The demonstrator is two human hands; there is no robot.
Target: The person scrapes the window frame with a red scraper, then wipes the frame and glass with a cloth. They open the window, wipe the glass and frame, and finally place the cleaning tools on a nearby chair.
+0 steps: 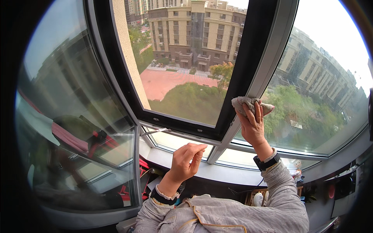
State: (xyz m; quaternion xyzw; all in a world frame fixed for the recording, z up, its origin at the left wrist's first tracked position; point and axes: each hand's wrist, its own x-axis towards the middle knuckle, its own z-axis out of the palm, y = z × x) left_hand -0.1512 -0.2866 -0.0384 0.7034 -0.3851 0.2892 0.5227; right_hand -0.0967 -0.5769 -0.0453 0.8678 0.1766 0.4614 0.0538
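With spread fingers my right hand (254, 126) presses a folded grey cloth (246, 105) against the light grey window post (269, 58). The cloth spans the post, between the black frame (225, 116) of the screened window and the fixed right pane (309, 102). My left hand (186, 161) is raised in front of the lower window rail, its fingers curled and nothing visible in them. Beneath it runs the white sill (233, 170). Both wrists wear dark bands.
An opened glass sash (87, 116) swings inward on my left, linked by a metal stay (154, 132). Red metal parts (142, 166) stand below it. White shoes (258, 199) sit on a wooden rack (247, 198), and a small figurine (297, 175) is on the sill's right.
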